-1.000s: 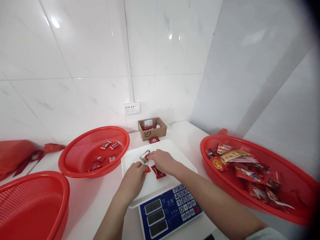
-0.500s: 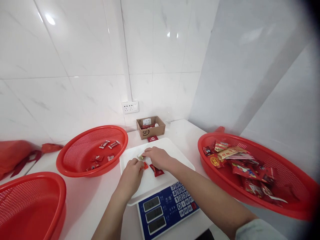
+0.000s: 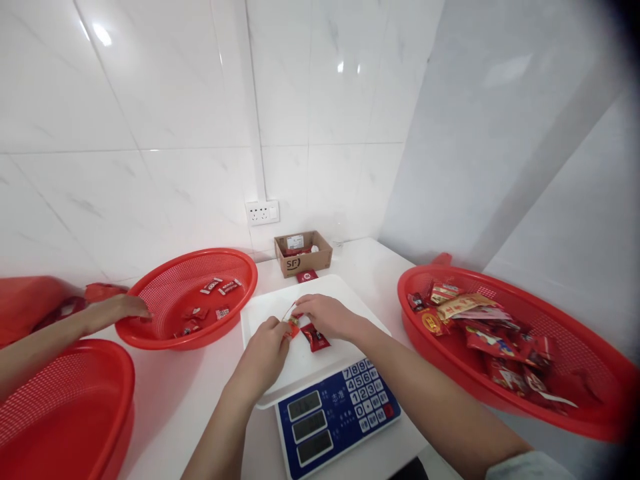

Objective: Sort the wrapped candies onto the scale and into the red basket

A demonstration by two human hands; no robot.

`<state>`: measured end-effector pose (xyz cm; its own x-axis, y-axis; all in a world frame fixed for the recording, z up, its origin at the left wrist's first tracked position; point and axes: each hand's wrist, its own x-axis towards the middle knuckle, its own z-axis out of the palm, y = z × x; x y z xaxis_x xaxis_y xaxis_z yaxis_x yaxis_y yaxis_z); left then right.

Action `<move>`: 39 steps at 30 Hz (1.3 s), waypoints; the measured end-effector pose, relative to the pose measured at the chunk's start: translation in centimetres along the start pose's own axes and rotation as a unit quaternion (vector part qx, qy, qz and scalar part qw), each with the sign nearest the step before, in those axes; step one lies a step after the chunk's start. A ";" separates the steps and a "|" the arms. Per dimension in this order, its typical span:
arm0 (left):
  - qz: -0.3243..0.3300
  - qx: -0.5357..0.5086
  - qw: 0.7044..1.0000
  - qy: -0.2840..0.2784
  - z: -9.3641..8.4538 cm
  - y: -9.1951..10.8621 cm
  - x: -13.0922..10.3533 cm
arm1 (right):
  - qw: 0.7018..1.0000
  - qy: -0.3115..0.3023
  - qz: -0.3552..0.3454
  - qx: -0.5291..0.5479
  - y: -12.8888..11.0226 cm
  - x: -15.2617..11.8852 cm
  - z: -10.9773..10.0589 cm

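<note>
My left hand (image 3: 267, 350) is over the white pan (image 3: 350, 293) of a weighing scale, its fingertips closed on a small orange-red candy packet (image 3: 295, 329). Opposite it, my right hand (image 3: 325, 316) bends its fingers down and pinches a pale, partly see-through candy packet (image 3: 289, 312), mostly hidden by the fingers. Just below the right hand a dark red candy packet (image 3: 317, 339) lies on the pan. The scale's blue keypad panel (image 3: 340, 413) is between my forearms.
At left are a red basket (image 3: 150, 283) with several candies and another red basket (image 3: 125, 373); a co-worker's arm (image 3: 100, 317) reaches over them. A red basket (image 3: 407, 310) heaped with snack packets stands at right. Behind the pan sits a cardboard box (image 3: 305, 262) with a red packet (image 3: 307, 275) before it.
A co-worker's arm has come in from the left over the red baskets. My hands have moved little; the pale packet is now closer to the orange-red one.
</note>
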<state>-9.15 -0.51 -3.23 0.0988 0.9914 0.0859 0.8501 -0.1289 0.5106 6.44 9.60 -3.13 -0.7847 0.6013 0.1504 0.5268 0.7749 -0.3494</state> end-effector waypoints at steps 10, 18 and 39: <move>0.005 -0.001 1.000 -0.022 -0.2 0.6 -0.4 | 0.998 -0.008 0.007 0.055 -1.2 -4.2 -1.2; 0.006 0.021 1.000 -0.016 0.4 1.0 -0.3 | 0.996 -0.019 -0.002 0.085 -1.1 -5.0 0.2; -0.008 0.041 0.999 -0.019 0.8 0.8 -0.2 | 0.994 0.009 0.028 0.103 -1.7 -6.7 -0.7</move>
<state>-8.08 -0.79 -3.54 0.1032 0.9936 0.0450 0.8912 -0.1124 0.4394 11.02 4.39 -2.91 -0.7489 0.6476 0.1408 0.4909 0.6848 -0.5387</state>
